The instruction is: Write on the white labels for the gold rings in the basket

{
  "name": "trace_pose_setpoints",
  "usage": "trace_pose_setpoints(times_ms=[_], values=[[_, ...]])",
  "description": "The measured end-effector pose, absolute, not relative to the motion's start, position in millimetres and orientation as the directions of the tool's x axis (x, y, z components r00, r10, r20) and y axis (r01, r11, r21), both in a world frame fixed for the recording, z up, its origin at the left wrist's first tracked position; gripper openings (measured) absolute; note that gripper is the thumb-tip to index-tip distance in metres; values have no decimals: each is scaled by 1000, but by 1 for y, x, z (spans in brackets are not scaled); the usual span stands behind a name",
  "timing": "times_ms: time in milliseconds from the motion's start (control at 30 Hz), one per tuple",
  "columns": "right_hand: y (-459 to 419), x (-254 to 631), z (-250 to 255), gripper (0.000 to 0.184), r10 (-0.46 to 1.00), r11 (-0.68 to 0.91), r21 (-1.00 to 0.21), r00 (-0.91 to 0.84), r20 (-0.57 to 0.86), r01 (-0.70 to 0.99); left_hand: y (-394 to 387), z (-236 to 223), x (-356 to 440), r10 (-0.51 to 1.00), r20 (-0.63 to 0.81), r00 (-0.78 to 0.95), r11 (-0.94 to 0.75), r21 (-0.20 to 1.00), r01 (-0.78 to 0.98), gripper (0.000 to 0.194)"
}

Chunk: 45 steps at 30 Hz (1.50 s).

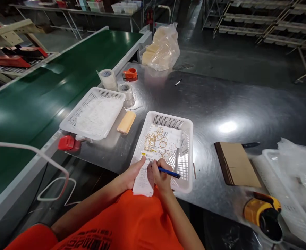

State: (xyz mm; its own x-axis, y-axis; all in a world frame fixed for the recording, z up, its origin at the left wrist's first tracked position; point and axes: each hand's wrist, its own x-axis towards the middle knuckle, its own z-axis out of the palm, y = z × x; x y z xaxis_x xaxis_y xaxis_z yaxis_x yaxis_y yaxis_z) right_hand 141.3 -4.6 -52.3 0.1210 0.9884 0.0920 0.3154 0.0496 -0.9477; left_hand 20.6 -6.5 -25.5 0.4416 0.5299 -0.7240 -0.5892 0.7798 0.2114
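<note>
From the head view I see my left hand [133, 173] curled around a stack of paper slips [143, 180], pressing it on the near rim of the white mesh basket [188, 152]. My right hand [161, 177] pinches a blue pen [169, 172], tip on the slips. Gold rings [155, 140] lie inside the basket. The steel table [215, 100] adjoins a green conveyor belt [64, 76]; a flattened cardboard box [236, 165] lies to the right.
</note>
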Motion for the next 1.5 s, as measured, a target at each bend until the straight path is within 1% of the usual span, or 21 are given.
trace_pose_setpoints(times_ms=[100,233,367,567,700,833,1000,1233,1367,1500], values=[[-5,142,-55,40,980,18,-949,181,78,313,-8,-25,21,525,-722,452,784,204,-586,48],[-5,143,-55,40,988,44,-952,126,86,303,-8,-26,21,528,-714,460,782,197,-592,49],[-6,144,-54,39,982,42,-952,164,95,303,-8,-28,21,528,-718,454,779,198,-594,48],[-6,144,-54,39,986,54,-955,135,97,291,-10,-34,21,524,-741,419,783,226,-580,47],[-7,143,-55,38,980,46,-957,172,99,285,-11,-40,19,534,-710,459,785,215,-581,50],[-7,143,-57,38,982,63,-957,151,109,282,-10,-38,20,521,-700,488,800,201,-565,52],[-8,144,-58,38,978,23,-949,189,86,314,-9,-37,21,547,-706,449,779,234,-582,47],[-8,141,-55,39,979,23,-962,190,77,274,-9,-41,20,526,-685,505,795,185,-577,49],[-7,141,-54,39,979,48,-958,179,102,282,-8,-37,21,518,-730,446,793,214,-571,45],[-8,143,-57,37,976,31,-956,197,92,292,-8,-33,22,514,-744,427,790,217,-573,45]])
